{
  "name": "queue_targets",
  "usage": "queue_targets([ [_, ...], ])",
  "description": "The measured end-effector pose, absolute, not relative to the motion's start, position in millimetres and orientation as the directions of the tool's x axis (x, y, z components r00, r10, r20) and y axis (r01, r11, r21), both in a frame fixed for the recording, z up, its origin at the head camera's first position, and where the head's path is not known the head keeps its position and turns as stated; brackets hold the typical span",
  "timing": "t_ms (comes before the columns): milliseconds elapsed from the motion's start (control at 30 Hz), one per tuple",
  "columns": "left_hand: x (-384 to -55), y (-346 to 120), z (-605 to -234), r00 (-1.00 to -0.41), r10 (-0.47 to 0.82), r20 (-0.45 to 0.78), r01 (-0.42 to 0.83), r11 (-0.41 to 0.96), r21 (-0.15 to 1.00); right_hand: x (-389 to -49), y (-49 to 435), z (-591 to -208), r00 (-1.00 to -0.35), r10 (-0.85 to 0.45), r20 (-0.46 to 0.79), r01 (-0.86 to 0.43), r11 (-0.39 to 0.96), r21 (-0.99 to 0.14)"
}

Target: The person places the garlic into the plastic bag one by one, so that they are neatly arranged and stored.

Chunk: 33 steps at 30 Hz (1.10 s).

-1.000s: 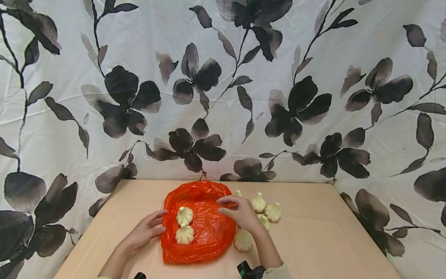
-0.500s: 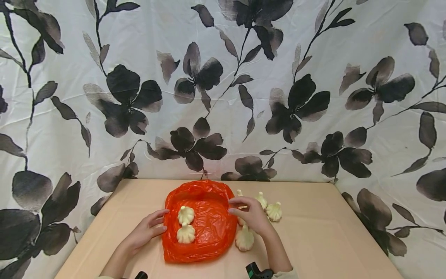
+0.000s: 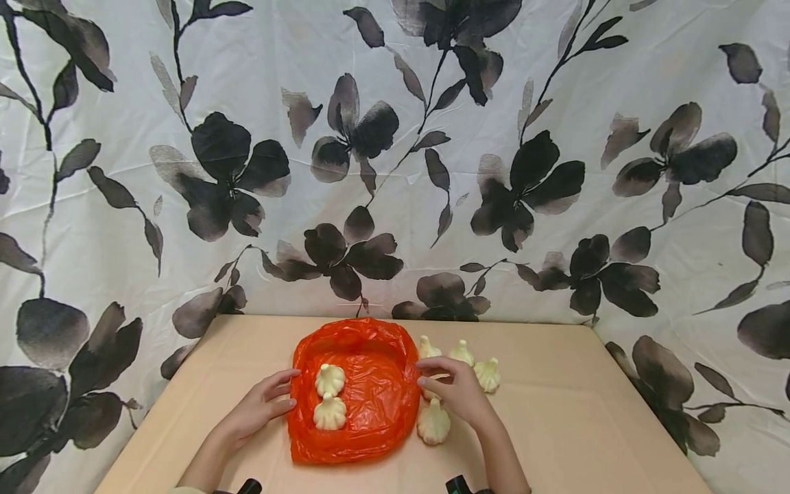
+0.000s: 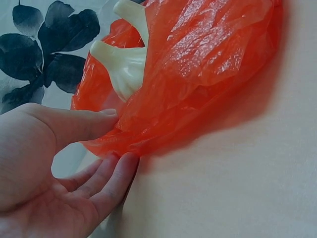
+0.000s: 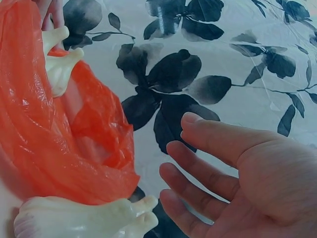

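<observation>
A red plastic bag (image 3: 379, 405), its mouth spread wide, lies on the table. Two garlic bulbs (image 3: 330, 412) sit inside its left half, one behind the other. At the bag's left rim my left hand (image 3: 259, 406) pinches the plastic between thumb (image 4: 86, 124) and fingers. My right hand (image 3: 459, 390) hovers beside the right rim, over the loose bulbs, its fingers loosely bent and holding nothing. Near it in the right wrist view lies a garlic bulb (image 5: 84, 218) against the bag. The right hand partly hides another bulb in the head view.
Several more garlic bulbs (image 3: 487, 375) lie to the right of the bag. The light tan tabletop (image 3: 586, 412) ends at a white cloth (image 3: 555, 288) with dark flowers, which hangs behind it.
My right hand has moved right, from over the bag's right side to just outside its rim. My left hand stays at the left rim, and the two bulbs in the bag have not moved.
</observation>
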<state>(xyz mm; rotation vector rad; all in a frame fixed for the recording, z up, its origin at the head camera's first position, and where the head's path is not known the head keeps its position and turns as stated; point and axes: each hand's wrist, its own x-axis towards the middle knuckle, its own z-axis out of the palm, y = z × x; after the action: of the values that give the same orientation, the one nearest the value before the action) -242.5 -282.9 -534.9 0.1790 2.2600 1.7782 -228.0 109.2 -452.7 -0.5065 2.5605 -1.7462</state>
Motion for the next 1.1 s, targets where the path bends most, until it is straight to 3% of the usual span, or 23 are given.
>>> queue_targets([
  [567,-243.3,-283.5,-537.0,-0.959,0.256,-0.121,-0.057,0.245,0.968,-229.3,121.3,-488.3,-0.954,-0.237,0.184,-0.256,0.317,-0.913],
  [1100,-244.5,-283.8,-537.8,-0.959,0.255,-0.124,-0.057,0.257,0.965,-226.1,125.3,-502.3,-0.972,-0.211,0.100,-0.173,0.363,-0.916],
])
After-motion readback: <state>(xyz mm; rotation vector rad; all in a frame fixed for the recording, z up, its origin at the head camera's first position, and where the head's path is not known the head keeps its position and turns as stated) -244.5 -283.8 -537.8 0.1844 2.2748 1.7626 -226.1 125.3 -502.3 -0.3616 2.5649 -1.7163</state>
